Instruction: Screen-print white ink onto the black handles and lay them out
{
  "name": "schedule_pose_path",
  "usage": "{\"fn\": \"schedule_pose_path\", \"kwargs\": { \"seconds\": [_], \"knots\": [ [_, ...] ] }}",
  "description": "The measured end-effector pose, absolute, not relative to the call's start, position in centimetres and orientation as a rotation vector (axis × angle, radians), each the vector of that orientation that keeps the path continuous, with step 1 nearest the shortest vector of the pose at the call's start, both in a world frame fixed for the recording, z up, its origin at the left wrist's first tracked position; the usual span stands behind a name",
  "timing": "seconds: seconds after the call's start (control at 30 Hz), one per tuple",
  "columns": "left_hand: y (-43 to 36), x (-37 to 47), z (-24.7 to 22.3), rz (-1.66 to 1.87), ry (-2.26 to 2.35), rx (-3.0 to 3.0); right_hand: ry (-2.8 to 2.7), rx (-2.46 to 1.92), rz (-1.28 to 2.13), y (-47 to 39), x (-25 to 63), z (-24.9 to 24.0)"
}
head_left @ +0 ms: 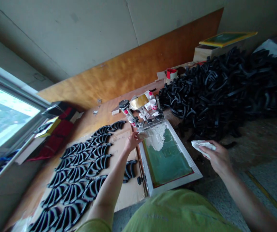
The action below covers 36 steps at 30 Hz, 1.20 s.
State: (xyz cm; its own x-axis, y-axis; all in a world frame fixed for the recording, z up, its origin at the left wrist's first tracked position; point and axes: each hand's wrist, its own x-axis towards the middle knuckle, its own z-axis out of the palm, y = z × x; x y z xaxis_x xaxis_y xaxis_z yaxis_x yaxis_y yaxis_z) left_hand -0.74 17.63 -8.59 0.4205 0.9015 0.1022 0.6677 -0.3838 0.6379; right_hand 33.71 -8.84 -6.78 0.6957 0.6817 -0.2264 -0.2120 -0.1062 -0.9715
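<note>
Between the left edge of the screen frame and the rows of black curved parts, a strip of brown cardboard gives the left arm room, narrowed toward the near edge by a few more of the parts. The frame's near edge lies close to the green shirt. Beyond its right edge, the right hand has open space around it, short of a large heap of black parts.

The wooden table runs back to an orange-brown board against a grey wall, with a window past its left side. Behind the frame's far edge stand a metal clamp, bottles and a roll of amber tape. At the table's far right, a yellow-edged frame rests on a box; speckled floor shows at lower right.

The screen frame lies on the table beside the cardboard's right edge, with pale borders around green mesh. Thick white paste covers the mesh toward the far edge, ragged in outline. Near the frame's far left corner, the left hand has its fingers clamped on a flat pale strip. The right hand's fingers close on a crumpled white cloth.
</note>
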Motion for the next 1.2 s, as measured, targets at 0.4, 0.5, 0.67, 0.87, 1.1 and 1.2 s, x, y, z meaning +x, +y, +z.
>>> {"fn": "schedule_pose_path", "kwargs": {
  "seconds": [0.4,0.5,0.67,0.87,1.1,1.2],
  "knots": [
    [14.5,1.4,-3.7,0.875,1.237,1.926,-0.395,-1.476,0.697,-7.8,32.6,-5.5],
    [13.2,1.5,-2.8,0.970,1.235,1.724,-0.351,-1.389,0.717,-7.7,32.6,-5.4],
    [10.9,1.6,-2.0,1.074,1.283,1.532,-0.331,-1.308,0.765,-7.8,31.9,-4.7],
    [9.2,1.5,-1.7,1.090,1.308,1.398,-0.290,-1.099,0.903,-7.9,31.4,-2.9],
    [8.8,1.2,-2.0,1.116,1.281,1.382,-0.266,-0.981,0.989,-8.3,31.7,-1.1],
    [8.6,1.3,-1.8,1.121,1.267,1.396,-0.296,-1.057,0.902,-8.5,32.1,-1.2]
  ]
}}
